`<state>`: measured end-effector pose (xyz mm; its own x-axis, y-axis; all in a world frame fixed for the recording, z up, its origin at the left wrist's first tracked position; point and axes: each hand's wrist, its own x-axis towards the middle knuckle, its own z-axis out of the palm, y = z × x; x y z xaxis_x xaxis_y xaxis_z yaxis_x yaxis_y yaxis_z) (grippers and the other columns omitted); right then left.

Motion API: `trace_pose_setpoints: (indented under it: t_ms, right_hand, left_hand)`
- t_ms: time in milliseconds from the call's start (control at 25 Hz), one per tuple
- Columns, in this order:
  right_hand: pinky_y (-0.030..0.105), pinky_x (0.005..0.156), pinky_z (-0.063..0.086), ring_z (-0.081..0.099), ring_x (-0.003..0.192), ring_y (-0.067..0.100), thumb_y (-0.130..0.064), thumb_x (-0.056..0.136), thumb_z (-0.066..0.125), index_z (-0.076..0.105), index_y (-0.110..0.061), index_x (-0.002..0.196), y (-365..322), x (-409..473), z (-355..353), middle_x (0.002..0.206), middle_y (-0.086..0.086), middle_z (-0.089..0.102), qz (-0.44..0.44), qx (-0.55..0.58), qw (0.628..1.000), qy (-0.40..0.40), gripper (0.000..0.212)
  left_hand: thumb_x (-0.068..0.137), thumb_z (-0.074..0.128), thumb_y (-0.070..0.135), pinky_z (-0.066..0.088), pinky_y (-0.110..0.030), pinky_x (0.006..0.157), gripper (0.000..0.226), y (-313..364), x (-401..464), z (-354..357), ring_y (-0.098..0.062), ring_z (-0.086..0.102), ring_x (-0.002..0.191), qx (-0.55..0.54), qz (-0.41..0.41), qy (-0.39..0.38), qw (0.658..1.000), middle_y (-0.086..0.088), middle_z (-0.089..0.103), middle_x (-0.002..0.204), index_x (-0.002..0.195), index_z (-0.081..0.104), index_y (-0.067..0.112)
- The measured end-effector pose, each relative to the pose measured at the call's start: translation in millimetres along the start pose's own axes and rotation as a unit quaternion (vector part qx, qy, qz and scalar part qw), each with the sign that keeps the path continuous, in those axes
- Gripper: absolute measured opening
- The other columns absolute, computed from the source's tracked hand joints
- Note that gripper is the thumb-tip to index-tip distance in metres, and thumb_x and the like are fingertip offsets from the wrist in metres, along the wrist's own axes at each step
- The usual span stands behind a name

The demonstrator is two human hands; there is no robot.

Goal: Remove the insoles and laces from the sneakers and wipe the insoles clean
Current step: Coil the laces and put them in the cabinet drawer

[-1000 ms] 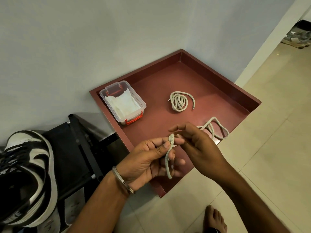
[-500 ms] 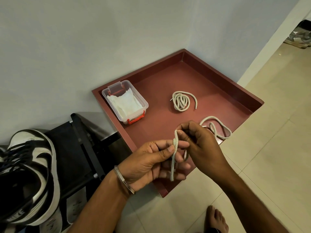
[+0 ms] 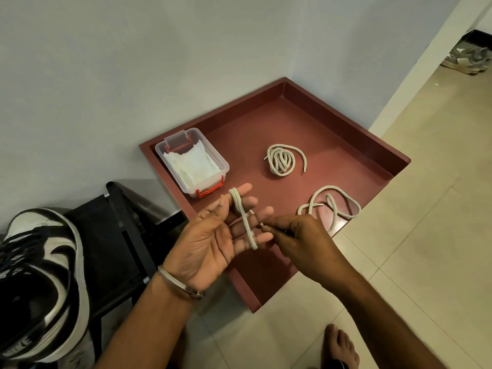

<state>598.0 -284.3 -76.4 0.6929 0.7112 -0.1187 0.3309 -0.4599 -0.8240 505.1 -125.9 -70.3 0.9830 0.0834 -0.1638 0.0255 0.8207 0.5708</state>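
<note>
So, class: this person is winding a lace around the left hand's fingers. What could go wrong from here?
1. The lace is only looped over the left hand's straight fingers, so the coil may slip off.
2. Its tail trails across the tray's front edge and could snag or drag when the right hand pulls.

Likely a home, tiled floor [image 3: 426,249], bare foot [image 3: 338,347], shoe rack [image 3: 117,235]

wall [image 3: 133,62]: plain pale grey | floor [image 3: 412,262]: cream tiles | white corner trim [image 3: 426,57] | black rack [image 3: 119,235]
</note>
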Motion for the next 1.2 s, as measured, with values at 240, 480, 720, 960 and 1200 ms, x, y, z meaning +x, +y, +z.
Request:
trace_pose_setpoints:
  t_ms: [240,480,720,960,1200]
  right_hand:
    - [0.029,0.073,0.056,0.065,0.071,0.003,-0.029,0.097,0.059,0.076,-0.022,0.091,-6,-7,10,0.076,-0.011,0.07,-0.005,-0.095,0.981,-0.169,0.019]
    - [0.026,0.063,0.056,0.067,0.068,0.004,-0.025,0.089,0.071,0.078,-0.026,0.093,-19,-3,-21,0.074,-0.017,0.07,-0.098,-0.05,0.992,-0.069,0.009]
    - [0.013,0.067,0.052,0.069,0.076,0.002,-0.026,0.075,0.073,0.079,-0.018,0.092,-16,1,-28,0.081,-0.016,0.073,-0.119,0.069,0.982,0.13,0.02]
    - [0.016,0.062,0.052,0.069,0.07,0.004,-0.019,0.075,0.077,0.079,-0.019,0.087,3,4,-24,0.077,-0.009,0.076,-0.013,0.133,0.98,0.146,0.012]
    - [0.036,0.073,0.058,0.069,0.074,0.002,-0.027,0.088,0.072,0.077,-0.029,0.1,2,1,4,0.087,-0.016,0.075,-0.022,-0.05,0.997,-0.061,0.014]
  left_hand:
    - [0.09,0.046,0.047,0.045,-0.06,0.096,0.069,7,2,-4,-0.034,0.056,0.124,-0.001,0.065,0.099,0.993,-0.009,0.068,0.114,0.142,0.042,0.002]
    - [0.079,0.059,0.06,0.056,-0.04,0.088,0.074,0,-1,0,-0.027,0.063,0.114,0.174,0.036,0.138,0.975,-0.016,0.066,0.122,0.133,0.053,0.01]
    - [0.067,0.058,0.08,0.047,-0.046,0.096,0.087,-16,-7,6,-0.022,0.065,0.106,0.324,-0.104,0.017,0.94,-0.013,0.07,0.113,0.122,0.065,0.014]
    - [0.075,0.049,0.078,0.036,-0.062,0.105,0.1,-5,-8,-2,-0.044,0.048,0.128,0.121,-0.151,-0.12,0.974,-0.018,0.065,0.115,0.14,0.047,0.002]
    - [0.084,0.046,0.071,0.021,-0.066,0.111,0.097,6,-1,-10,-0.039,0.035,0.14,-0.122,0.031,-0.051,0.991,-0.016,0.055,0.135,0.148,0.031,0.001]
